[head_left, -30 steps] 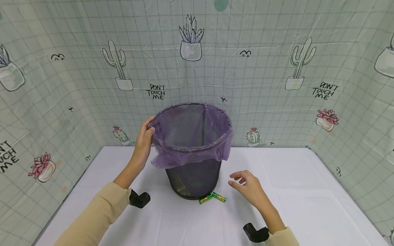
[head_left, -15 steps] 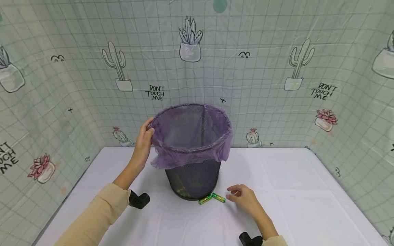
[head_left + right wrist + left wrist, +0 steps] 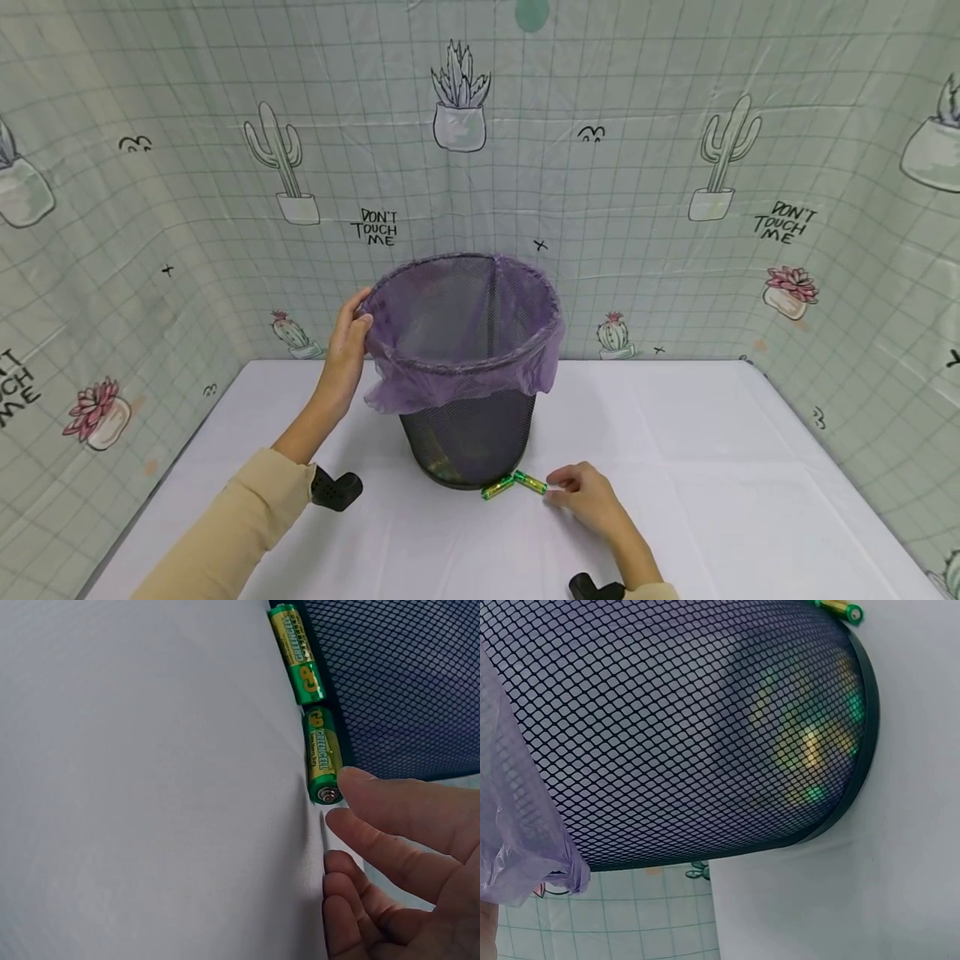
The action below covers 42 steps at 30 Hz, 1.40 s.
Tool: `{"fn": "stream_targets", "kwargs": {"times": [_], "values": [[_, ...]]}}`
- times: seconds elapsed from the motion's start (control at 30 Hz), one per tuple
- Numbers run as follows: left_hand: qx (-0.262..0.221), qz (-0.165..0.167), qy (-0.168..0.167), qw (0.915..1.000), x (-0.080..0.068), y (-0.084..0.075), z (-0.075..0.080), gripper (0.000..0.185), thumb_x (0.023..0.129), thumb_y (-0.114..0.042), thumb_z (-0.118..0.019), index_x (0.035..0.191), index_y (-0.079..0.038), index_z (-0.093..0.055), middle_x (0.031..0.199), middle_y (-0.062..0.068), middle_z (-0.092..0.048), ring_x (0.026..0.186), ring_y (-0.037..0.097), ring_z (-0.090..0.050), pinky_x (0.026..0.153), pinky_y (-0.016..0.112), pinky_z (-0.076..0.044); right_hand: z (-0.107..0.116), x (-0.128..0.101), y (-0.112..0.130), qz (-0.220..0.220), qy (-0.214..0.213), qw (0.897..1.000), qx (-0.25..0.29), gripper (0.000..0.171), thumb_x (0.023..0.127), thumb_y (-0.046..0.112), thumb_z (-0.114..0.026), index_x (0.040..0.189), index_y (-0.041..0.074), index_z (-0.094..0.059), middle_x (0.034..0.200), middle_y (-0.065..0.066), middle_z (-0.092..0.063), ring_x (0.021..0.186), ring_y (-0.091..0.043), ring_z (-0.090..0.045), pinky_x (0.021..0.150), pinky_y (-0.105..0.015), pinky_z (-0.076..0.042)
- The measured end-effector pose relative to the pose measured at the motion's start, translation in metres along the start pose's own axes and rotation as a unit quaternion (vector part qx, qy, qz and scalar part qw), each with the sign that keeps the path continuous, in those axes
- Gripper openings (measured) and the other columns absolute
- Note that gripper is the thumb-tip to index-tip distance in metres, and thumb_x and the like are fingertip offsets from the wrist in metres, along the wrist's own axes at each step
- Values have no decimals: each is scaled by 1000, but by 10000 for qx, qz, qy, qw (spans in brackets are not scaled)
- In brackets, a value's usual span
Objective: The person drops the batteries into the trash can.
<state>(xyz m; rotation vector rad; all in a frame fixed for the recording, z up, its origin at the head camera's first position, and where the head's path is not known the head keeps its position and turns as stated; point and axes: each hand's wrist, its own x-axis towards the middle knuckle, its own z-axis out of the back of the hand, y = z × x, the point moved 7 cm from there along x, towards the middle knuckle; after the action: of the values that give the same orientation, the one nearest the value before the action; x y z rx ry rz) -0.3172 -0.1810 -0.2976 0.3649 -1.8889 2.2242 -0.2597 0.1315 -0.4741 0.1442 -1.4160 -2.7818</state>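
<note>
A black mesh wastebasket [image 3: 468,437] lined with a purple plastic bag [image 3: 457,387] stands upright on the white table. My left hand [image 3: 347,350] grips its rim and the bag at the left side, thumb towards me. Two green-and-yellow batteries lie end to end at the basket's foot: one battery [image 3: 498,487] on the left, another battery [image 3: 531,482] on the right. At the right battery's outer end is my right hand [image 3: 592,500], thumb and index finger spread apart. In the right wrist view the thumb tip is beside the terminal end [image 3: 328,793]; I cannot tell whether it touches.
Blurred green and gold shapes [image 3: 810,750] show through the mesh at the basket's bottom. A grid-patterned cloth [image 3: 637,275] with cactus drawings hangs behind and at both sides. White table surface [image 3: 720,467] extends to the right of the basket.
My right hand has come down and to the left, from above the table to the end of the right battery. The left hand keeps its hold on the rim; the batteries have not moved.
</note>
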Motion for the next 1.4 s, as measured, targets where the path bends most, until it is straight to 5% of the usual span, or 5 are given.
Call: {"fn": "stream_targets", "kwargs": {"times": [1.4], "values": [[106, -36, 56, 9999, -1, -1, 0, 52, 97, -29, -29, 148, -16, -21, 150, 12, -18, 134, 29, -22, 104, 52, -23, 6, -6, 11, 486, 10, 9980, -396, 8, 78, 9, -68, 84, 4, -66, 81, -2, -54, 74, -12, -48, 64, -23, -40]]}}
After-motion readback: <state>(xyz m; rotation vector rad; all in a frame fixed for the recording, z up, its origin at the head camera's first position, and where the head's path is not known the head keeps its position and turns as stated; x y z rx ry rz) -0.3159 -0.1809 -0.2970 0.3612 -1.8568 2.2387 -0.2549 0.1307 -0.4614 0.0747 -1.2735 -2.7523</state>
